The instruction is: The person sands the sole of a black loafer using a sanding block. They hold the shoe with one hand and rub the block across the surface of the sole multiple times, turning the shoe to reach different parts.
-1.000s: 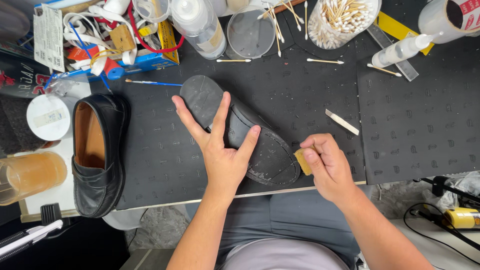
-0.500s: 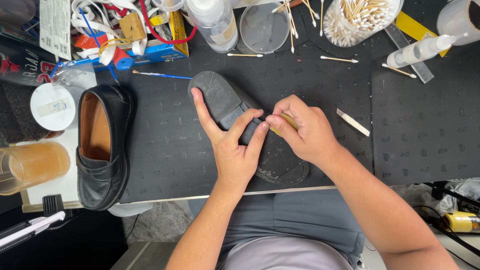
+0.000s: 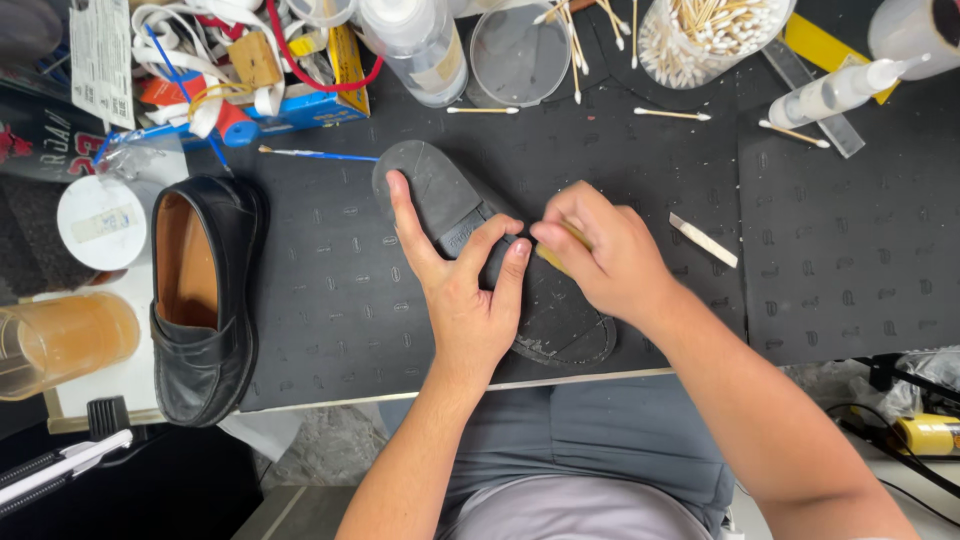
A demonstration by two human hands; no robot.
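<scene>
Frame centre: left hand (image 3: pixel 462 300), fingers spread, pinning upturned shoe (image 3: pixel 470 235) sole-up on tabletop (image 3: pixel 330 300). Right hand (image 3: pixel 605 260) fingers pinching small yellow block (image 3: pixel 556 258) against sole.

Taking the upturned black shoe sole (image 3: pixel 470 215) as landmark: up and to its left, a blue and yellow flat box (image 3: pixel 320 95) is seen under a tangle of white laces. Further left, at the top corner, a white printed paper tag (image 3: pixel 100 55) is hung, and below it a dark package with red print (image 3: pixel 40 130) is partly shown. Left of the sole, a round white lid with a pale rectangular label (image 3: pixel 100 222) is placed. Above the sole, a clear bottle bears a whitish label (image 3: pixel 440 70).
</scene>
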